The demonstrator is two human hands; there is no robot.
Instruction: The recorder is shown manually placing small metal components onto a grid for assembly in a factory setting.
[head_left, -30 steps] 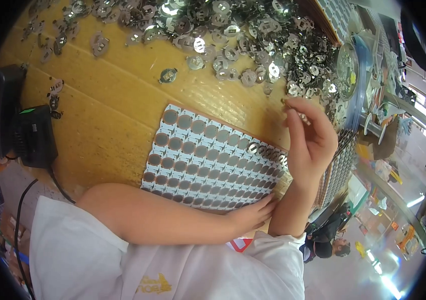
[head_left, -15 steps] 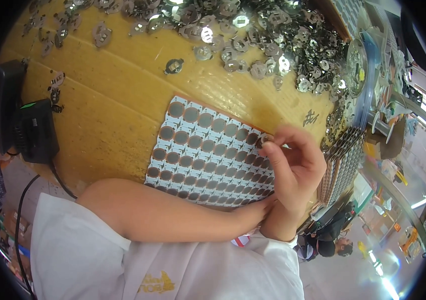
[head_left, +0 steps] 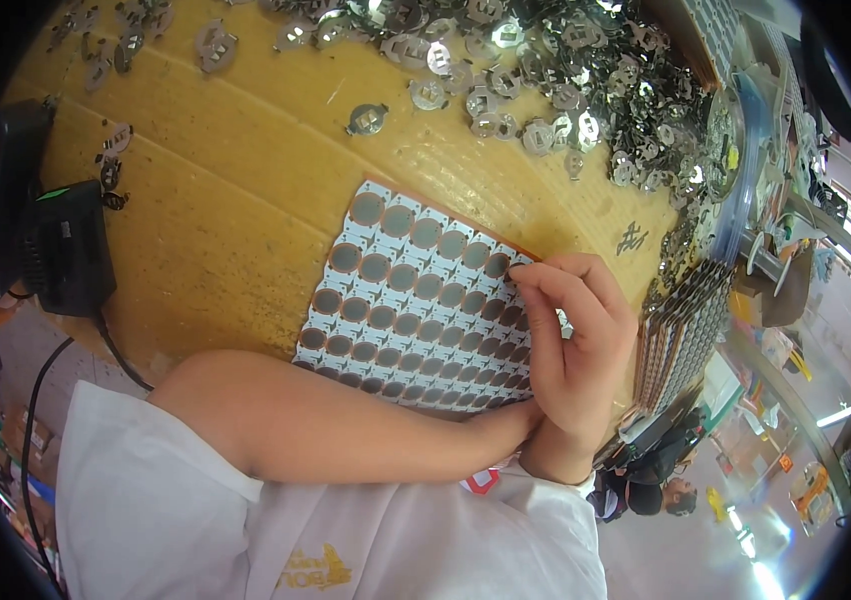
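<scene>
A light panel board (head_left: 396, 300) with rows of round dark pads lies on the yellow table (head_left: 246, 180). My right hand (head_left: 581, 345) rests over the board's right side. Its thumb and fingers are pinched together at the upper right edge, pressing a small metal clip down onto a pad; the clip is nearly hidden under the fingertips. My left forearm lies along the board's near edge. My left hand (head_left: 511, 420) is tucked under my right wrist and mostly hidden.
A heap of shiny metal clips (head_left: 546, 60) covers the far table, with a single clip (head_left: 367, 119) apart from it. A black device (head_left: 71, 250) with a cable sits at the left. A stack of panels (head_left: 686, 330) stands at the right edge. Another person (head_left: 661, 485) is below right.
My right hand came down from above the board with the clip and now presses its fingertips on the upper right pads. My left hand has slipped under the right wrist.
</scene>
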